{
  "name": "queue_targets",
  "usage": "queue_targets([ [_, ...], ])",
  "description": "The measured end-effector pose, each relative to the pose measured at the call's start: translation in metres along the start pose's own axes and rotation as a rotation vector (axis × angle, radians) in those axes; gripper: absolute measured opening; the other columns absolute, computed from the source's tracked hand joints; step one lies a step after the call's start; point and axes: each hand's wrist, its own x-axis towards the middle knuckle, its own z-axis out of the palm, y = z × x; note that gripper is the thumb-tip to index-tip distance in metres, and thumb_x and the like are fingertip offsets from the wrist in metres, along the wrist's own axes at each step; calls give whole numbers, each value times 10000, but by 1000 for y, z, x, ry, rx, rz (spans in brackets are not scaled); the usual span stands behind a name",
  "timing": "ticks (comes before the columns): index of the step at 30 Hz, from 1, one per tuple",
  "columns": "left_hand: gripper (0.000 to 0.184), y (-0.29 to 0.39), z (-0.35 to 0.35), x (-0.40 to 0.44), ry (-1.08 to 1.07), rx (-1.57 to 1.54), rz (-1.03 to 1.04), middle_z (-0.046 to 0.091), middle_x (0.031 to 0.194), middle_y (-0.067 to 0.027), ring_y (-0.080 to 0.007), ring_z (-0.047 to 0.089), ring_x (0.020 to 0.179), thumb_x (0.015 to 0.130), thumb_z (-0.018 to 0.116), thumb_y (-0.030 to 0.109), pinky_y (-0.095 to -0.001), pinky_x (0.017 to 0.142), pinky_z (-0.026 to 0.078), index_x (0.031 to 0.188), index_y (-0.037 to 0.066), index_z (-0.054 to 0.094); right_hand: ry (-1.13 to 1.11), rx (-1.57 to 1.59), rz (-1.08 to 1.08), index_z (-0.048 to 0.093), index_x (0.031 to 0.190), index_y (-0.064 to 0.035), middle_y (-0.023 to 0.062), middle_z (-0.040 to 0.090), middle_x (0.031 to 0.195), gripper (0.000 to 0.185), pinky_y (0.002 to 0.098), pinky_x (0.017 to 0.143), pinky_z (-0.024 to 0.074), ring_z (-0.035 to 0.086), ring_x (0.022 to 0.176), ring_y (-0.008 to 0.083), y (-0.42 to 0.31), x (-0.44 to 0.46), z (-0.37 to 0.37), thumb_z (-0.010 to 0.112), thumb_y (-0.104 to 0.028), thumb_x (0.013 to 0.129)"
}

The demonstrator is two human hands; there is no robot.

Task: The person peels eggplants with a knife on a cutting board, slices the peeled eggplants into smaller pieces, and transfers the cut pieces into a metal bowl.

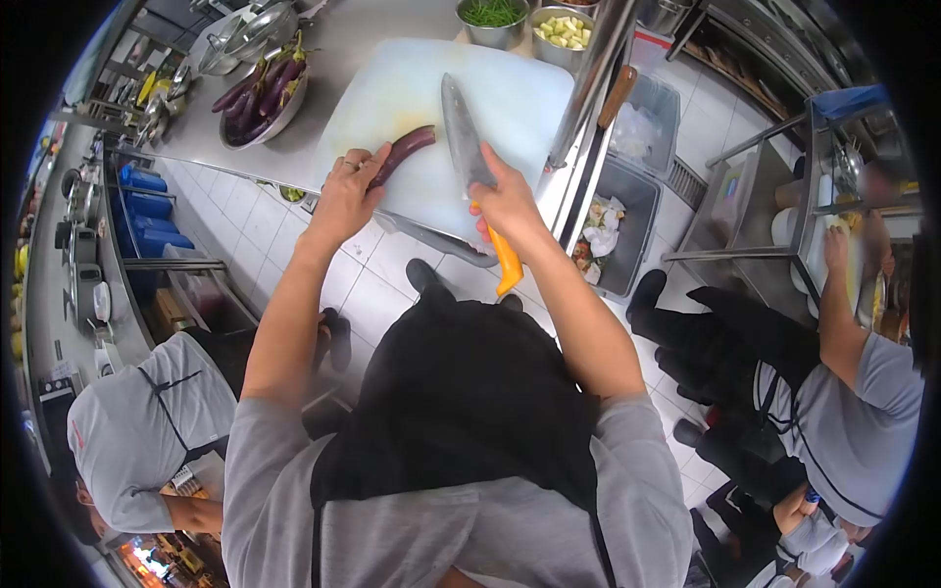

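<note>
My left hand (pixel 351 186) is closed around the near end of a purple eggplant (pixel 407 149), which lies slantwise on a white cutting board (pixel 382 83). The far end of the eggplant shows a pale cut face. In my right hand (pixel 505 196) is a large chef's knife (pixel 461 122) with a yellow handle. Its wide blade points away from me over the board, to the right of the eggplant and apart from it. My right fingers wrap around the handle close to the blade.
Several whole eggplants fill a metal bowl (pixel 265 103) at left. Behind the board stand bowls of green strips (pixel 493 14) and pale cubes (pixel 563 32). A grey bin (pixel 627 220) with scraps sits at right. Co-workers (pixel 162 421) work on both sides.
</note>
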Motion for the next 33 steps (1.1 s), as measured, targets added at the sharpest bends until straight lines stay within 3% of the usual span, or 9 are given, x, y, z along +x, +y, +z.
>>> queue_targets([
  [8,709,-16,-4,10,-59,-42,58,619,1207,-193,-398,598,1080,813,691,-67,-457,978,498,1494,74,552,-7,63,-24,316,1663,-214,117,642,791,759,386,490,514,584,559,205,-1,21,5,546,-73,954],
  [13,711,-17,-7,12,-116,-77,5,611,1238,-192,-401,593,1142,827,685,-48,-450,1012,479,1509,94,545,-11,99,-11,313,1663,-213,113,641,791,746,384,492,513,584,562,204,0,25,8,551,-74,970],
  [33,660,-11,-2,10,-88,-150,-23,604,1181,-191,-391,588,1071,829,675,-63,-464,953,492,1468,77,583,-8,97,10,300,1668,-193,103,624,809,757,345,479,478,540,554,156,-5,16,14,594,-74,981],
])
